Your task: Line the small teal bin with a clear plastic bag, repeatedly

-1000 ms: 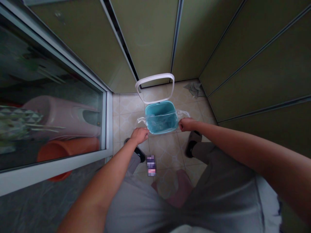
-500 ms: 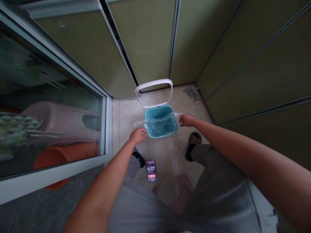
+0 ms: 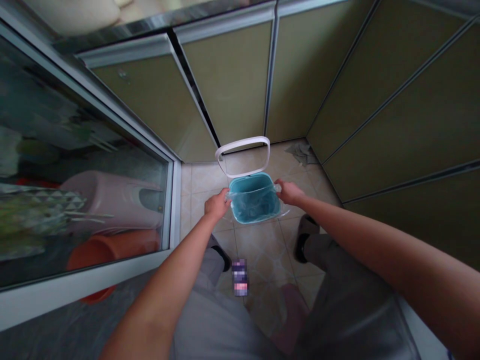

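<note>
A blue trash bin stands on the tiled floor between my feet and the cabinets. Its white rim frame is tipped up at the back. A clear plastic bag lies across the bin's mouth and hangs over its front edge. At the bin's left side my left hand pinches one edge of the bag. My right hand grips the bag's other edge at the right side. The bag is stretched between both hands.
Yellowish cabinet doors stand behind and to the right. A glass sliding door is at the left, with an orange bucket behind it. A grey cloth lies in the corner. A blurred-out item lies between my feet.
Both hands have moved to the bag's edges beside the bin, the left one higher up, and now hold it stretched. The view has tilted up slightly, showing more of the countertop.
</note>
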